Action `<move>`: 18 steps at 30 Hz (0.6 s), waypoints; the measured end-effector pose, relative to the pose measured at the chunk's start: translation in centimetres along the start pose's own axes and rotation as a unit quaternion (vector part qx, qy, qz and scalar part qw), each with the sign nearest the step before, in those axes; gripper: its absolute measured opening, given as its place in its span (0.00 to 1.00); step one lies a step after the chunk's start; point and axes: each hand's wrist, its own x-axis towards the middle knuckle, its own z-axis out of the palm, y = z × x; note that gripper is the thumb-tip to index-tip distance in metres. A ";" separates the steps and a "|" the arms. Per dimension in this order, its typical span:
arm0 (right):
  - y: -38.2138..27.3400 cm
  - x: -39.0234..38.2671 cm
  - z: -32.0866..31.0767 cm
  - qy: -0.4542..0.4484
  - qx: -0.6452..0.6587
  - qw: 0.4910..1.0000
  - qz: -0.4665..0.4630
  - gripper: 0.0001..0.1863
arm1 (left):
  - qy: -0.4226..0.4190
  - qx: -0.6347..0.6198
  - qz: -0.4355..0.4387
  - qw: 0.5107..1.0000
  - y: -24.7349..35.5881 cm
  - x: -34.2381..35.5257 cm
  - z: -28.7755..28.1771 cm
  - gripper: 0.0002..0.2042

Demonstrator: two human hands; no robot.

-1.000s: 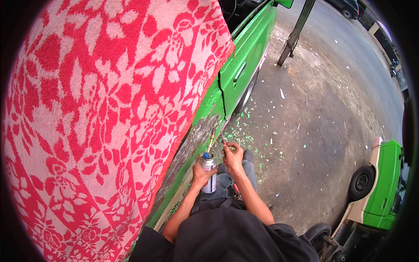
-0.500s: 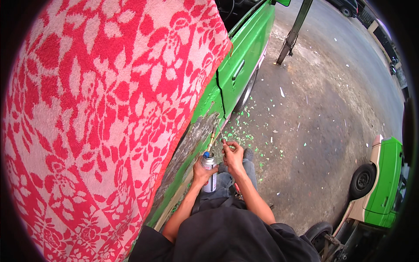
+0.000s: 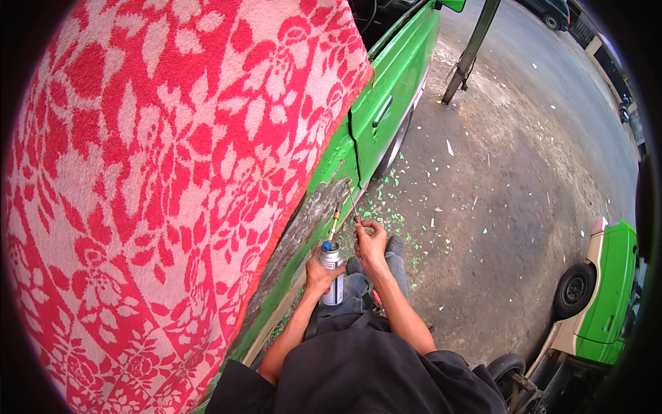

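Observation:
My left hand [image 3: 320, 274] is wrapped round a gas torch [image 3: 333, 288], a white and silver canister with a blue knob and a brass nozzle tube. The nozzle points at the stripped grey patch [image 3: 318, 207] on the lower side of a green car [image 3: 376, 96]. No flame can be made out. Just to the right, my right hand [image 3: 372, 243] grips a thin-shafted tool [image 3: 352, 200], which looks like a screwdriver. Its tip meets or nearly meets the panel by the door's edge; which one I cannot tell.
A red and pink floral towel [image 3: 172, 172] covers much of the car on the left. Green paint chips [image 3: 386, 207] litter the concrete beside my knees. Ahead stands a metal post [image 3: 472, 52]. Another green vehicle [image 3: 607, 297] with a black wheel is at the right.
The whole scene has shifted slightly right and down in the picture. Both hands keep their grips, and the tool's tip stays near the same panel edge.

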 end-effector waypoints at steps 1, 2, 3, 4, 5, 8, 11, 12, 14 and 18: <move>0.0 -0.1 -0.1 -0.004 -0.006 1.000 0.004 0.08 | -0.001 -0.006 -0.001 1.000 0.2 -0.1 -0.1 0.30; 0.1 -0.3 -0.3 -0.008 -0.011 1.000 0.008 0.08 | -0.002 -0.012 -0.003 1.000 0.4 -0.1 -0.2 0.30; 0.0 -0.5 -0.4 -0.012 -0.017 1.000 0.011 0.08 | -0.001 -0.007 0.000 1.000 0.4 0.0 -0.2 0.29; 0.1 -0.5 -0.4 -0.012 -0.022 1.000 0.008 0.08 | 0.000 -0.002 0.002 1.000 0.4 0.0 -0.1 0.29; 0.2 -0.5 -0.3 -0.012 -0.027 1.000 0.006 0.08 | 0.000 0.004 0.005 1.000 0.3 0.1 -0.1 0.29; 0.3 0.2 -0.4 -0.004 -0.036 0.999 0.001 0.08 | -0.005 -0.011 0.006 1.000 0.0 0.2 0.1 0.29; 0.6 -0.3 -0.7 -0.007 -0.049 0.999 0.002 0.08 | -0.003 0.003 0.005 1.000 0.2 0.3 0.1 0.29; 0.7 -0.5 -0.6 -0.011 -0.053 0.999 0.002 0.08 | -0.003 0.000 0.003 1.000 0.4 0.3 0.1 0.29; 0.2 0.3 -0.5 -0.005 -0.032 0.999 0.013 0.08 | -0.004 -0.006 0.000 1.000 0.7 0.3 0.2 0.29; 0.2 0.0 -0.3 -0.009 -0.031 0.999 0.003 0.08 | 0.003 -0.010 0.003 1.000 0.4 0.3 0.2 0.28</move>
